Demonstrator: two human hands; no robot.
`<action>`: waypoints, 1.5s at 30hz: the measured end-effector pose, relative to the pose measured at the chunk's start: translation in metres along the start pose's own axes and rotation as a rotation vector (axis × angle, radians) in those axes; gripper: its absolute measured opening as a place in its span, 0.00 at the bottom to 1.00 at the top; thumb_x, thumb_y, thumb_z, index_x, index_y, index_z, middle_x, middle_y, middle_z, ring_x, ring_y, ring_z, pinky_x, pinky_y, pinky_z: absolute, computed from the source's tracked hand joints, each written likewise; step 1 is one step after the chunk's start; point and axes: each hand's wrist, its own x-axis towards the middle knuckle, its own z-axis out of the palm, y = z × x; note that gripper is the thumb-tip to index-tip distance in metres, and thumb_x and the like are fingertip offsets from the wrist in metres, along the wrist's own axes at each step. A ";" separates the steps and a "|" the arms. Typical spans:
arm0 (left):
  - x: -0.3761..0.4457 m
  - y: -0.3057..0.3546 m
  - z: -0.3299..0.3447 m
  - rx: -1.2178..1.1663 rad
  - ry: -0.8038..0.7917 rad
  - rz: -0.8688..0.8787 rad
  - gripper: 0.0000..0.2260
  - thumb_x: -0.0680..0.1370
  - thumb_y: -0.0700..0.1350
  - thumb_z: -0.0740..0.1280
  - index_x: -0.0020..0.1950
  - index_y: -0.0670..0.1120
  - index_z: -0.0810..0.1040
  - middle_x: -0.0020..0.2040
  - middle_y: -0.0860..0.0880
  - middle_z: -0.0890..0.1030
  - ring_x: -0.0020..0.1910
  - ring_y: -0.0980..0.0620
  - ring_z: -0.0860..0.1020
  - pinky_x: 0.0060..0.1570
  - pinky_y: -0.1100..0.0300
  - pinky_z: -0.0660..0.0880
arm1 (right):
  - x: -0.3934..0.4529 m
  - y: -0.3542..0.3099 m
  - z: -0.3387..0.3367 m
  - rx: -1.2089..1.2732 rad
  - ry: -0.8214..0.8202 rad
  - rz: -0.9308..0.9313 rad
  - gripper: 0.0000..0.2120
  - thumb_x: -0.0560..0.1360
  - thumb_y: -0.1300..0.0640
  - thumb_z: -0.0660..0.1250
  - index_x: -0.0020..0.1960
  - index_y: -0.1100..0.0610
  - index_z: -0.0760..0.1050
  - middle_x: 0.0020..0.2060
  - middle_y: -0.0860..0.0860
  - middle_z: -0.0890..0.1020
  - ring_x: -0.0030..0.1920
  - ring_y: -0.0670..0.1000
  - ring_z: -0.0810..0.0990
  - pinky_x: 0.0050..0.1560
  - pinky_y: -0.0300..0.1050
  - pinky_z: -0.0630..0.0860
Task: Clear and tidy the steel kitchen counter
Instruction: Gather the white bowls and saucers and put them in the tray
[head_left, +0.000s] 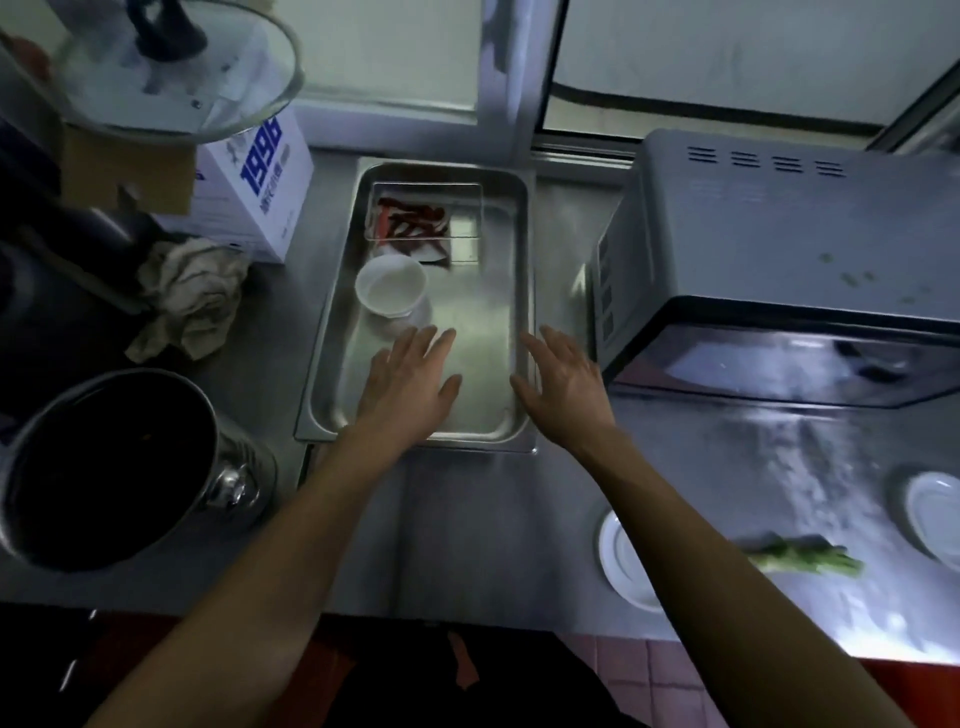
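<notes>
Your left hand (410, 374) and right hand (563, 382) hover flat, grip spread, over the steel tray (332, 338) mid-frame on the worktop (467, 519). A microwave (779, 249) crowds the right; a big pot (119, 467) sits lower left.

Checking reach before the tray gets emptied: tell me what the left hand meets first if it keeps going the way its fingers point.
Probably the round white plastic cup in the rectangular steel tray, just beyond the left hand; its height is unclear.
</notes>
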 end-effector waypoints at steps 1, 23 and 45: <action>-0.003 0.004 0.001 -0.007 -0.002 0.035 0.27 0.81 0.53 0.62 0.78 0.48 0.60 0.77 0.45 0.64 0.77 0.42 0.59 0.71 0.40 0.63 | -0.009 0.001 -0.002 -0.003 0.005 0.029 0.27 0.80 0.48 0.64 0.76 0.52 0.63 0.77 0.54 0.62 0.77 0.57 0.59 0.71 0.59 0.62; -0.053 0.243 0.059 0.006 -0.149 0.698 0.27 0.79 0.52 0.65 0.77 0.46 0.66 0.77 0.43 0.66 0.76 0.40 0.61 0.71 0.43 0.65 | -0.266 0.136 -0.053 0.131 0.287 0.685 0.28 0.79 0.47 0.65 0.77 0.50 0.63 0.78 0.53 0.62 0.77 0.56 0.59 0.72 0.59 0.60; -0.187 0.606 0.169 0.167 -0.298 1.093 0.26 0.80 0.54 0.63 0.78 0.49 0.63 0.78 0.48 0.63 0.78 0.46 0.58 0.74 0.46 0.61 | -0.559 0.344 -0.106 0.277 0.592 1.068 0.28 0.76 0.55 0.67 0.75 0.53 0.67 0.75 0.55 0.67 0.75 0.60 0.63 0.68 0.59 0.69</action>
